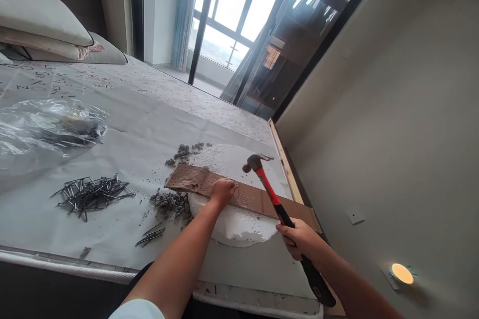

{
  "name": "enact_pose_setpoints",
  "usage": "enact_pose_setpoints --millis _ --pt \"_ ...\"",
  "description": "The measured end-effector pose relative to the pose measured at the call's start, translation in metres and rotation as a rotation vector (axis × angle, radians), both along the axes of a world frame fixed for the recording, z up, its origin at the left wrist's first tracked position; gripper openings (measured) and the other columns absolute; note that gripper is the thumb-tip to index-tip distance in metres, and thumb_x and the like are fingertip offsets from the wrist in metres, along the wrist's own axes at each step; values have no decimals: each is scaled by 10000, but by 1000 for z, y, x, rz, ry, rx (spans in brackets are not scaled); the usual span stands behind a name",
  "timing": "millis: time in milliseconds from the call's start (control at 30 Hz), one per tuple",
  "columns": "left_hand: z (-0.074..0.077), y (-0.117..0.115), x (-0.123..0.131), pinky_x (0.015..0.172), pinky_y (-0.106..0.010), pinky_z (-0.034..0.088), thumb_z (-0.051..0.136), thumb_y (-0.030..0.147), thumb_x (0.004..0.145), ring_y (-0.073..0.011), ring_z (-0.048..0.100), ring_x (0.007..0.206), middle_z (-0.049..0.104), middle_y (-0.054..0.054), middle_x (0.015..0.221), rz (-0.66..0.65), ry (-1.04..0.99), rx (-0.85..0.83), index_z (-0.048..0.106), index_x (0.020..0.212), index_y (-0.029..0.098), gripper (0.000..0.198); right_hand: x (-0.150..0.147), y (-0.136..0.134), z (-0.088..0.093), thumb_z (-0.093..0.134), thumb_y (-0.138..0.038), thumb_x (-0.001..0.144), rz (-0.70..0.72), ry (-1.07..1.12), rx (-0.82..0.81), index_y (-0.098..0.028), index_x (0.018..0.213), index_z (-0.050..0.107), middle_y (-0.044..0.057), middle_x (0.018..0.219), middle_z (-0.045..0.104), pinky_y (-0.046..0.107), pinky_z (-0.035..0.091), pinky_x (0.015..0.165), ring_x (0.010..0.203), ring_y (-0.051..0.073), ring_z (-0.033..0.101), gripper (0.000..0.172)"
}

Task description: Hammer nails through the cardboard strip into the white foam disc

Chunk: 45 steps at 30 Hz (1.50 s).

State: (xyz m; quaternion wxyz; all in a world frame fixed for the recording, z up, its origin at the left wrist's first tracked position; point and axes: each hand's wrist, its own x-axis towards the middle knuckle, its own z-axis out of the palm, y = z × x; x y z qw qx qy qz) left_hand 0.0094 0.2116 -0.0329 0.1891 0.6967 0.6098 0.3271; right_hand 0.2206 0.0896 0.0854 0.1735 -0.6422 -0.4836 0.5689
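Observation:
My right hand [301, 239] is wrapped round the black and red handle of a claw hammer [267, 184]. Its dark metal head is raised above the brown strip of board [258, 200], to the right of my left hand. My left hand [223, 192] rests on that strip with its fingers pinched together at what looks like a nail, mostly hidden by the fingertips. Small holes dot the strip's left part. Beneath the strip lies a white, rough-edged foam slab [239, 227].
Grey rubble [170, 204] lies beside the slab. A pile of nails [93, 194] and several loose nails [150, 235] are to the left. Behind them sits a clear plastic bag [52, 129]. A wooden rail [286, 164] and a wall [404, 124] bound the right side.

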Motion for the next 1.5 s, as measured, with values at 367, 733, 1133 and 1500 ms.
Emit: enact_pose_setpoints --millis 367,733,1133,1500 --pt "-2 1 -2 719 -281 382 528 252 784 -197 581 802 674 -85 788 -18 -1 3 697 674 188 212 -5 -5 -7 565 -381 718 6 -55 -1 -229 689 328 -135 422 280 191 175 312 302 28 218 283" --pt "2 -1 -5 746 -286 412 541 218 748 -206 590 840 685 -81 820 -36 46 -16 715 706 193 180 -7 -5 -20 564 -397 689 13 -49 -50 -237 676 305 -138 404 281 197 179 303 288 32 213 305" --pt "39 -13 -21 785 -302 482 442 170 730 -187 615 860 690 -83 916 328 -630 198 703 915 147 321 -13 -8 -37 566 -381 738 36 -41 -139 -230 671 303 -124 429 305 185 189 317 312 28 226 311" --pt "48 -107 -118 710 -273 481 462 349 800 -174 609 812 675 -61 935 269 -387 228 685 948 184 315 10 -102 -61 510 -574 693 -55 92 2 -238 658 315 -123 426 267 207 180 302 285 41 208 390"
